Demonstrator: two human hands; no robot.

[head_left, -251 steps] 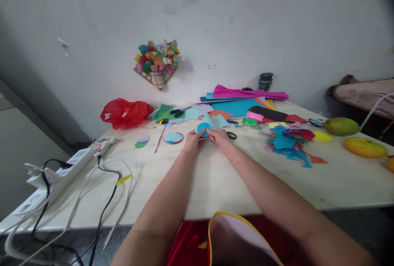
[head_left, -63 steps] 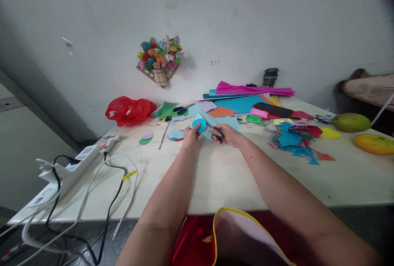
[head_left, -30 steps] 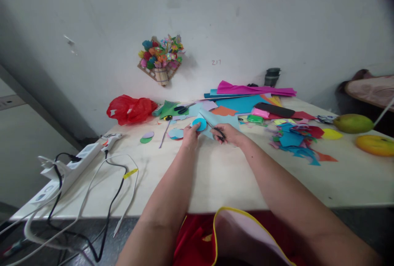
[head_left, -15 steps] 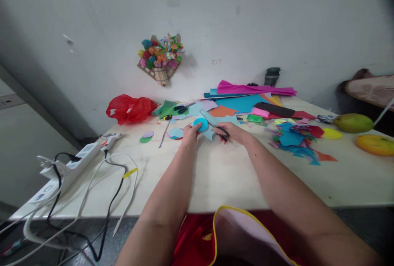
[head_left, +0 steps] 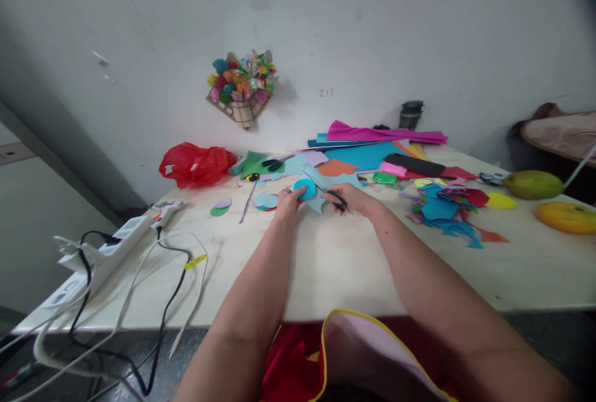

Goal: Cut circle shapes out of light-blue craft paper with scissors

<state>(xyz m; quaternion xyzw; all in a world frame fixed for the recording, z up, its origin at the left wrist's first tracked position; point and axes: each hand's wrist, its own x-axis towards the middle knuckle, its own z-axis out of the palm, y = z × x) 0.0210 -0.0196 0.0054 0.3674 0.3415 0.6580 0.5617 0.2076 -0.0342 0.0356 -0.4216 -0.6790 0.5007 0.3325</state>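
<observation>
Near the middle of the table, my left hand [head_left: 292, 199] pinches a bright blue paper circle [head_left: 305, 188] laid over a light blue sheet [head_left: 317, 204]. My right hand [head_left: 350, 198] is closed on the black handles of a pair of scissors [head_left: 336, 200]. The scissor blades point up and left, at the right side of the blue circle, against the light blue paper. Just left of my left hand lie light blue and other round paper pieces [head_left: 265, 201]. Part of the blades is hard to tell from the paper.
A red plastic bag [head_left: 195, 165] and second scissors [head_left: 274, 164] lie behind. Paper scraps [head_left: 440, 208] and mangoes [head_left: 533, 185] are on the right. A power strip [head_left: 100, 259], glue gun [head_left: 166, 211] and cables are at left. Coloured sheets [head_left: 363, 157] lie at the back.
The whole view has shifted very slightly. Both hands, the paper and the scissors keep nearly the same positions.
</observation>
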